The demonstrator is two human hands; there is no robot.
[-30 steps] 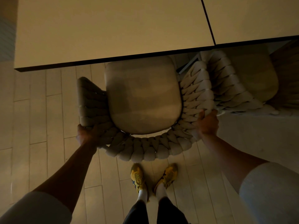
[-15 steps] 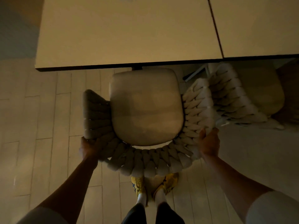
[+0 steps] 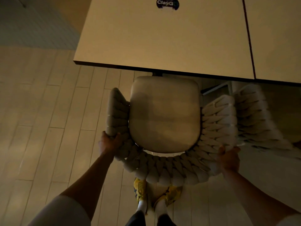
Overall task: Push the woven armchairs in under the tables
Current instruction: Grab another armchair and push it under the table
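A woven armchair (image 3: 164,168) with a pale seat cushion (image 3: 164,115) stands in front of a light table (image 3: 162,38), its seat's front edge just at the table's edge. My left hand (image 3: 108,142) grips the braided back at the left rear corner. My right hand (image 3: 228,159) grips the braided rim at the right rear corner. A second woven armchair (image 3: 254,118) stands close on the right, partly under the neighbouring table (image 3: 276,38).
The floor is pale planks (image 3: 48,128). My yellow shoes (image 3: 156,191) stand right behind the chair's back. A dark table leg (image 3: 157,74) shows at the table's edge above the seat. A round dark sticker (image 3: 167,3) lies on the tabletop.
The chair's seat has come out from under the table's edge and sits nearer my feet. Both hands keep their grip on the back.
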